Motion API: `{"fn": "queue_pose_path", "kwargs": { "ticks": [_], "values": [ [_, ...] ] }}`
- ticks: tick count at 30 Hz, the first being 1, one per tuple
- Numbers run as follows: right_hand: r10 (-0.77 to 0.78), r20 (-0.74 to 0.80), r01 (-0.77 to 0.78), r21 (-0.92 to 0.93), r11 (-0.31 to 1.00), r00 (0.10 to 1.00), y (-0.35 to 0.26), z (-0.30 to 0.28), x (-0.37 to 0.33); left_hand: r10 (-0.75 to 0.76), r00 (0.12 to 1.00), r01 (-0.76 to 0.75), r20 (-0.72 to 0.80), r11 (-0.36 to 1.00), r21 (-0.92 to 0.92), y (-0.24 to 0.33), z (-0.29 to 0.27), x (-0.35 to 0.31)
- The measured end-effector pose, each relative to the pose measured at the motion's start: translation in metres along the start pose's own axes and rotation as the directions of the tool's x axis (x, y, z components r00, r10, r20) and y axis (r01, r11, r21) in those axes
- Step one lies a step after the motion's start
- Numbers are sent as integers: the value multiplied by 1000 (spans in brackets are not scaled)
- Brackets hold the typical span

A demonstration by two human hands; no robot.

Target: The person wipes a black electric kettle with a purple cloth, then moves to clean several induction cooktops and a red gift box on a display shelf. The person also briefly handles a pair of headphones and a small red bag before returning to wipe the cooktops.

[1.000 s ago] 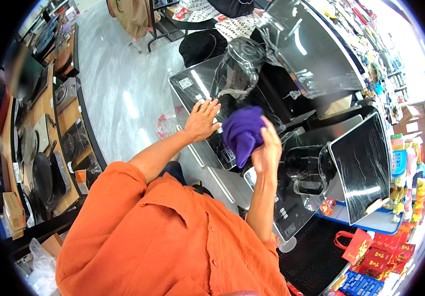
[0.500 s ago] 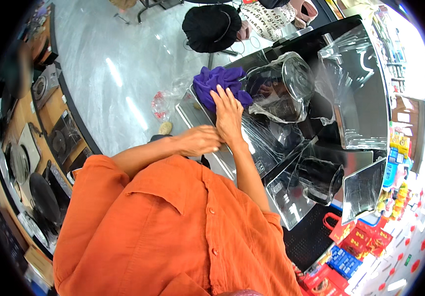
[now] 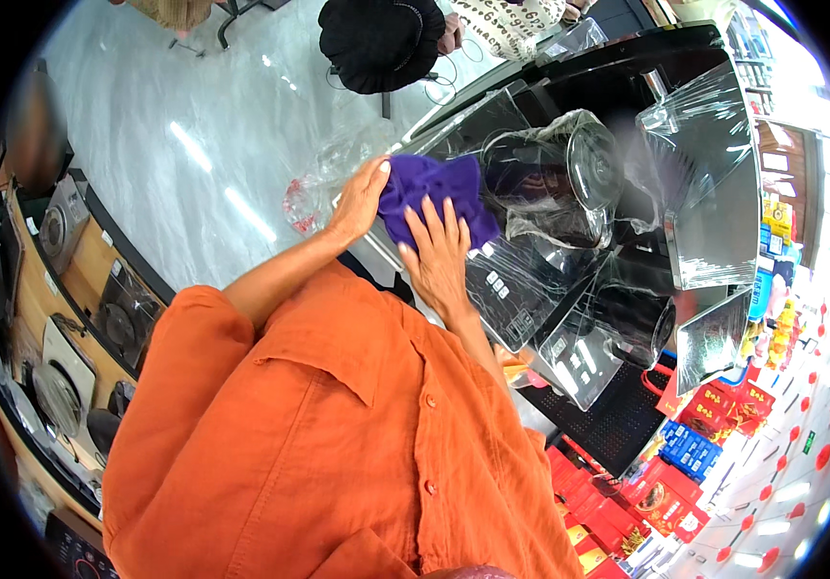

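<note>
A purple cloth (image 3: 429, 183) lies folded on the left end of a glossy black cooktop (image 3: 502, 289) covered in clear plastic film. My right hand (image 3: 440, 261) rests on the cloth with its fingers spread, and the fingertips press its near side. At the cloth's left edge, my left hand (image 3: 361, 205) pinches the upper corner between thumb and fingers, though some fingertips are hidden. Just right of the cloth stands a plastic-wrapped pot (image 3: 530, 183) with a glass lid (image 3: 593, 169) tilted against it.
Another wrapped dark pot (image 3: 637, 323) stands nearer on the right. Behind it rise film-covered panels (image 3: 714, 203). Crumpled clear plastic (image 3: 313, 198) hangs left of the counter. A black round stool (image 3: 381, 43) stands beyond. Shelves with appliances (image 3: 63, 376) line the left; red boxes (image 3: 661, 497) sit lower right.
My left hand has moved from beside my right wrist up to the cloth's left corner. The bunched cloth now looks flatter and folded. My right hand has shifted slightly nearer, fingers still spread.
</note>
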State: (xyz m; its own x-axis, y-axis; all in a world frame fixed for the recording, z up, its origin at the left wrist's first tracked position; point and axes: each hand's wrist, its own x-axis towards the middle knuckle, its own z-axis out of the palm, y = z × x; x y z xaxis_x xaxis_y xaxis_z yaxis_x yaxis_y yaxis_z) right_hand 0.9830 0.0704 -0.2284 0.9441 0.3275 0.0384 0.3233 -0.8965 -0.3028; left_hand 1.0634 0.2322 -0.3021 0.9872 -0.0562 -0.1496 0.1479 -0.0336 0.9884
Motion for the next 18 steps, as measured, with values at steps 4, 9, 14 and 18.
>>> {"fn": "queue_pose_path", "kwargs": {
  "ticks": [4, 9, 14, 18],
  "values": [
    [96, -85, -97, -11, 995, 992, 8, 12, 76, -121, 992, 124, 27, 978, -166, -23, 2, -5],
    [280, -241, -287, 7, 958, 929, 56, 23, 150, -124, 973, 136, 196, 990, -47, 10, -9, -16],
    [448, -265, -478, -58, 877, 854, 89, 23, 205, -202, 915, 142, 350, 972, 190, 21, -17, -14],
    [384, -235, -422, -139, 896, 893, 91, 21, 203, -124, 929, 43, 348, 972, 232, 16, -15, -12]
  ]
}}
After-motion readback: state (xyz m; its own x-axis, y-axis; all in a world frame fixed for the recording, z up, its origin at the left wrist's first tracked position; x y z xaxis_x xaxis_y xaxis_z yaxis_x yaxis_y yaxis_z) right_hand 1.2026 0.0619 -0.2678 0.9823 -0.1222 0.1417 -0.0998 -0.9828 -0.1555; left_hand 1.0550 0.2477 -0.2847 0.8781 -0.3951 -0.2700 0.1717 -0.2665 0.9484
